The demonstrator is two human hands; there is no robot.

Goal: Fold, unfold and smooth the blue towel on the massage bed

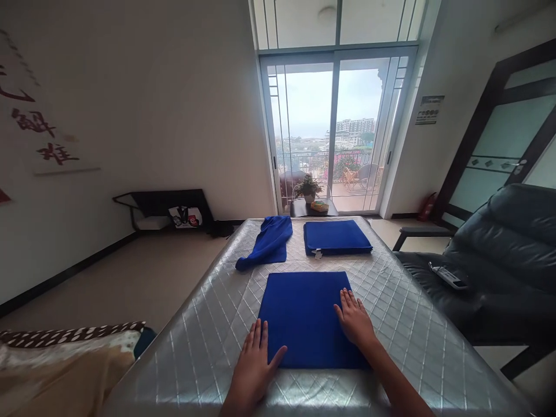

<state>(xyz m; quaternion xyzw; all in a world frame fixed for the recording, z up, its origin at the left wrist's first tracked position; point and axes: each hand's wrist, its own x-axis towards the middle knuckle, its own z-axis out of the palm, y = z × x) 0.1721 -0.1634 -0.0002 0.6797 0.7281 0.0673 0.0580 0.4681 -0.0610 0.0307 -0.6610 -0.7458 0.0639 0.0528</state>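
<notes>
A blue cloth (306,318), folded into a flat rectangle, lies in front of me on a table with a silvery quilted cover (208,341). At its left edge rests my left hand (255,362), fingers stretched out and thumb spread over the cloth. My right hand (354,315) lies flat along the right edge, fingers extended. Beyond, to the right, sits a neat stack of folded blue cloths (337,236) with a small white tag at its near side. Left of that stack, a loose, crumpled blue cloth (269,243) spreads near the far edge.
A dark recliner (482,260) with a remote-like device (448,276) stands close on the right. Past the table's far end are a chair with a potted plant (308,188) and a sliding glass door (334,133). Bedding or fabric (65,370) lies at lower left.
</notes>
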